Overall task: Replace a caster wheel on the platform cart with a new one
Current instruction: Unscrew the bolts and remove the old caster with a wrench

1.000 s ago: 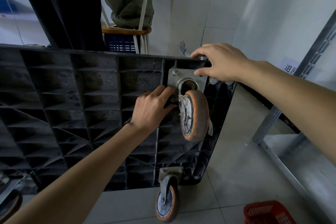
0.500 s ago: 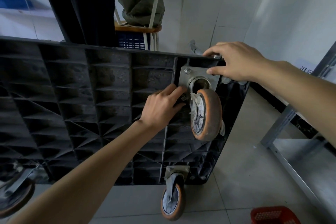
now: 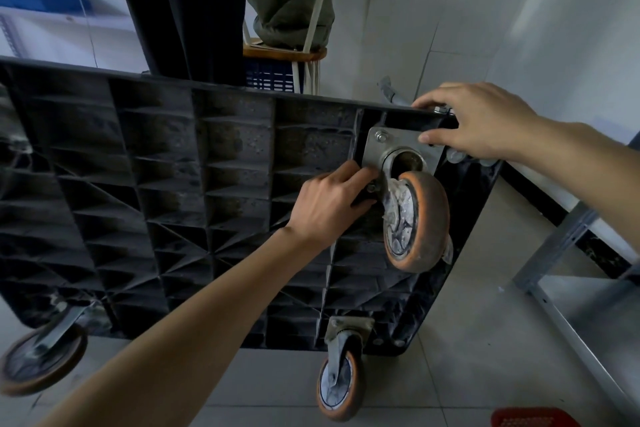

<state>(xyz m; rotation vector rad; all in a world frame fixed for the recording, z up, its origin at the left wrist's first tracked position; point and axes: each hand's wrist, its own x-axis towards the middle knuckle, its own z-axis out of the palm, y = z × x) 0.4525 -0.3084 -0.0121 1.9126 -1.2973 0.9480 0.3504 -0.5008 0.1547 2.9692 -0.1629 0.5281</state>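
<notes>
Head: left hand (image 3: 329,204) hides caster plate (image 3: 398,149) corner, maybe pinching bolt.

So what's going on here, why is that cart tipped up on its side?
A person is working on the underside of the platform cart, which stands on edge with its wheels facing them. Their left hand has its fingers at a bolt on the lower left corner of the caster wheel's metal mounting plate. The right hand grips the cart's top edge at that corner, thumb on the plate. The wheel is still mounted.
</notes>
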